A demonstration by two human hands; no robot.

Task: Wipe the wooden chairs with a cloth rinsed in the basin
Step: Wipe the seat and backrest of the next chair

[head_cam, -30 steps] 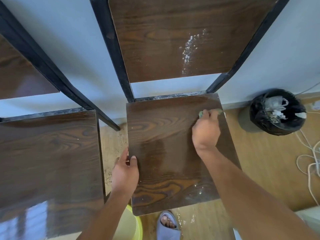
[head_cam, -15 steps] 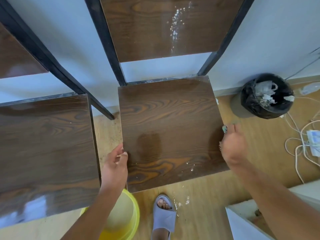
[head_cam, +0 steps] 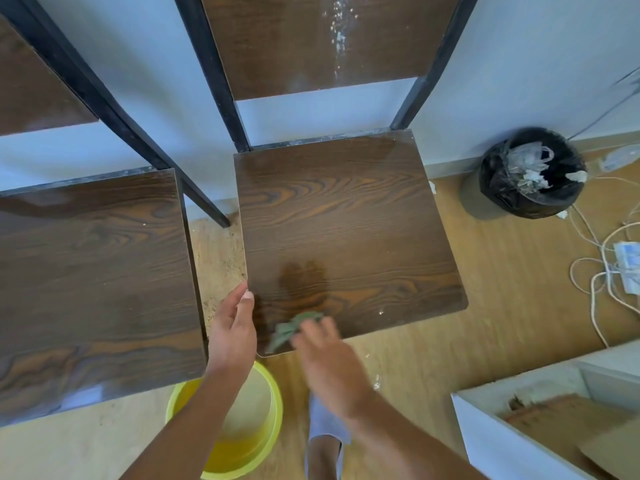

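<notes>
Your left hand [head_cam: 231,328] braces the seat [head_cam: 346,216], fingers straight; right hand [head_cam: 329,358] blurs, grip unclear, so the cloth [head_cam: 294,329] could skid off the front.

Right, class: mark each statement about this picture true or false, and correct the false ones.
1. The right hand touches a green cloth on the chair seat. True.
2. The left hand is dipped in the yellow basin. False: it is at the seat's left edge, above the basin.
3. The backrest carries white specks. True.
4. The black bin stands left of the chair. False: it stands to the right.
</notes>
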